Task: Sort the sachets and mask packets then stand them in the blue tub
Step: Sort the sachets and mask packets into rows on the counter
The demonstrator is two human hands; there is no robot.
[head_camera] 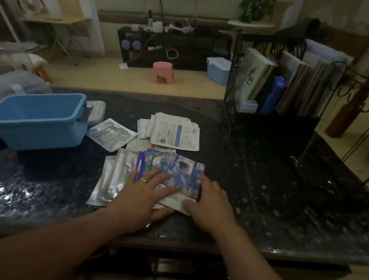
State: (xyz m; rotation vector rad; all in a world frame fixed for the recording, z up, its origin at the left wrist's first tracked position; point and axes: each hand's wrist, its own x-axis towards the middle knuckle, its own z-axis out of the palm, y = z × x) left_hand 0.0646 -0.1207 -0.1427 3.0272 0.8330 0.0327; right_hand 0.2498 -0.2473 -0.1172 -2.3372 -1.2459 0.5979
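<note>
Mask packets [184, 170]: fanned stack, glossy blue-purple printed fronts. Left hand [146, 193] pressed it with straight fingers; right hand [210, 199] touched its 3 o'clock edge, grasp unclear.

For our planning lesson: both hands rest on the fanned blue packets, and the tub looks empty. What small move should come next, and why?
Probably press the fanned blue packets into one squared stack. The left hand lies flat on them, the right hand meets their right edge, yet they lie splayed; the blue tub stands to the left.
</note>
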